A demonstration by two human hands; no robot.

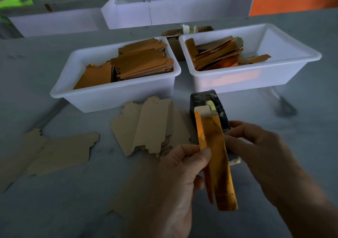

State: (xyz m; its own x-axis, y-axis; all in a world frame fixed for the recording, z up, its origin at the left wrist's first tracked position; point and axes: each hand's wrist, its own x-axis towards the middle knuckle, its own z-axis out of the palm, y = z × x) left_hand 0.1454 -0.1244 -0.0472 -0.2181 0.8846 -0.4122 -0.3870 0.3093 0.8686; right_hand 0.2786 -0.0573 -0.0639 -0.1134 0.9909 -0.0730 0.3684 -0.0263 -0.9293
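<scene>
- Broadly, a grey counter point(73, 201) carries the left white plastic tub point(117, 101) and the right white plastic tub point(237, 80), both holding orange card pieces.
- Flat tan cardboard blanks point(146, 128) lie before the left tub.
- The left hand point(179, 179) and right hand point(259, 150) each pinch an edge of a long folded orange card sleeve point(219, 164).
- The sleeve is held in the air above a black tape dispenser point(204, 98).

Dim, bluish, soft wide-angle blur

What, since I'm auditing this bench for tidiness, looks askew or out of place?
The folded orange pieces in the right tub lie crisscrossed, one jutting sideways, unlike the flat stacks in the left tub. The tan blanks on the table are fanned unevenly.
</scene>
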